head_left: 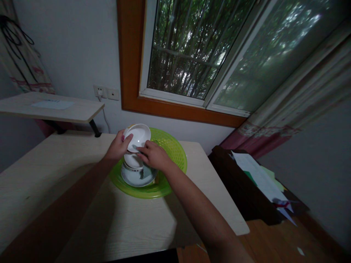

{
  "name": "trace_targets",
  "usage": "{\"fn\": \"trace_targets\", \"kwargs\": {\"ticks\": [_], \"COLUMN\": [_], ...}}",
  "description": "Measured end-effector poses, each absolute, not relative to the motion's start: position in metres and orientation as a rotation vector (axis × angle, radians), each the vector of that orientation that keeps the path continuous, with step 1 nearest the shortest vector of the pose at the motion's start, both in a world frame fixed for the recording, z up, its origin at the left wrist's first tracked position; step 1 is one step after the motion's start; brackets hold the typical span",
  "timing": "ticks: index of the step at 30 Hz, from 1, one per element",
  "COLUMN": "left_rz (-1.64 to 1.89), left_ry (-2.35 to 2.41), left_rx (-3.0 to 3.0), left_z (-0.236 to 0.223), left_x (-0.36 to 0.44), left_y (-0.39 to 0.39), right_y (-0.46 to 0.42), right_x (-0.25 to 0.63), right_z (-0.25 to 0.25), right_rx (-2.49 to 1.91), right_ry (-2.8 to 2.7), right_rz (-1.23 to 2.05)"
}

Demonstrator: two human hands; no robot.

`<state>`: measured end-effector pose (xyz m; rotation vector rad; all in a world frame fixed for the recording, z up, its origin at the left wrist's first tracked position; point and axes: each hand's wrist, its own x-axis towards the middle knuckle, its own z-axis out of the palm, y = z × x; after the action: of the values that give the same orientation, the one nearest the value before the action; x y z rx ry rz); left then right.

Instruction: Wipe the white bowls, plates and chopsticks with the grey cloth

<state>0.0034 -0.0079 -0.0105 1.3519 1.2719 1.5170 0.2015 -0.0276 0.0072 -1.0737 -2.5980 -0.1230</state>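
Observation:
My left hand [120, 144] grips a white bowl [139, 134] by its left rim, thumb on the inside. The bowl is tilted, its hollow facing me. At its lower right edge, my right hand [153, 155] has its fingers closed on what looks like a grey-green cloth [148, 172]; a bit of it shows inside the bowl and more hangs below the hand. Under the held bowl, another white bowl [133, 160] rests on a white plate [133, 178]. Both lie in a green plastic basket [175, 149]. My right hand hides part of the stack.
The basket stands on a pale wooden table [137, 223], near the wall. A raised shelf [52, 106] with a paper on it stands at the left. Beyond are a window [189, 51] and wall sockets [106, 92]. Papers [260, 175] lie on dark furniture at the right.

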Motion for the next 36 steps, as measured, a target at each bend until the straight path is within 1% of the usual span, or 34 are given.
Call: {"fn": "trace_targets", "kwargs": {"ticks": [6, 11, 16, 27, 36], "left_rz": [1.510, 1.488, 1.488, 1.499, 1.520], "left_ry": [1.308, 1.347, 1.369, 1.356, 1.325], "left_rx": [1.374, 1.427, 1.432, 1.421, 1.384], "left_z": [-0.0074, -0.0053, -0.0038, -0.0024, -0.0034], "left_x": [0.0065, 0.0071, 0.0071, 0.0056, 0.0066], "left_y": [-0.0120, -0.0116, -0.0112, -0.0135, -0.0121], "right_y": [-0.0315, -0.0326, -0.0334, -0.0293, -0.0305], "right_x": [0.2005, 0.1988, 0.1974, 0.1991, 0.1989], "right_z": [0.0112, 0.0125, 0.0102, 0.0028, 0.0041], "right_rx": [-1.351, -1.558, -1.548, -1.350, -1.547], "right_ry": [-2.510, -2.405, -2.439, -2.555, -2.359], "right_rz": [-0.284, -0.348, -0.329, -0.148, -0.238]}}
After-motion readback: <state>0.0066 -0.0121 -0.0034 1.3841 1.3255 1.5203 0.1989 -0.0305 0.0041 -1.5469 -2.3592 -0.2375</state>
